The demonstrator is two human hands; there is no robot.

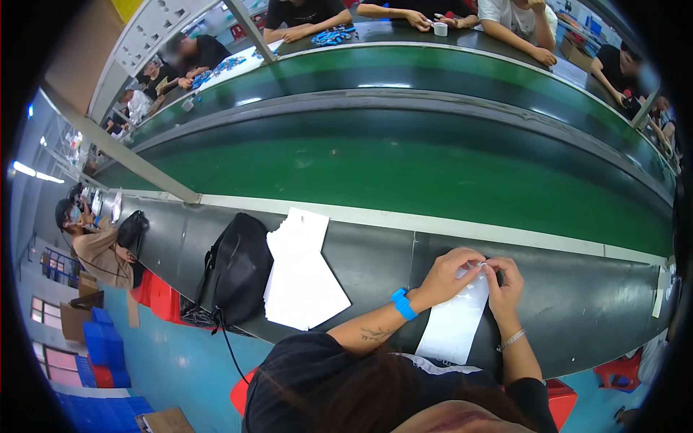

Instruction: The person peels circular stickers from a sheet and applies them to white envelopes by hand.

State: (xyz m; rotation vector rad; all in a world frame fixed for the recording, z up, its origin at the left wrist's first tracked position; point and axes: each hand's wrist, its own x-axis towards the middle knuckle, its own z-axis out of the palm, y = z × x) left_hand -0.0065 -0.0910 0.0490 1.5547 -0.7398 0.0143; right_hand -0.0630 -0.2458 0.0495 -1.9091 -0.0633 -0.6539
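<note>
Close together above the dark workbench (563, 303), my left hand (453, 274) and my right hand (507, 283) meet fingertip to fingertip. Both are closed in a pinch on a small whitish piece (481, 264), too small to name and partly covered by the fingers. Beneath and between the hands lies a long white sheet (453, 328), with a few shiny patches near its upper end. A blue band is on my left wrist, and a thin bracelet on my right.
To my left are a loose stack of white papers (303, 281) and a black bag (238, 263). Beyond the bench's pale edge runs a green conveyor belt (375, 155). Several people sit across it, with blue items (334, 36) and a white roll (440, 29) before them.
</note>
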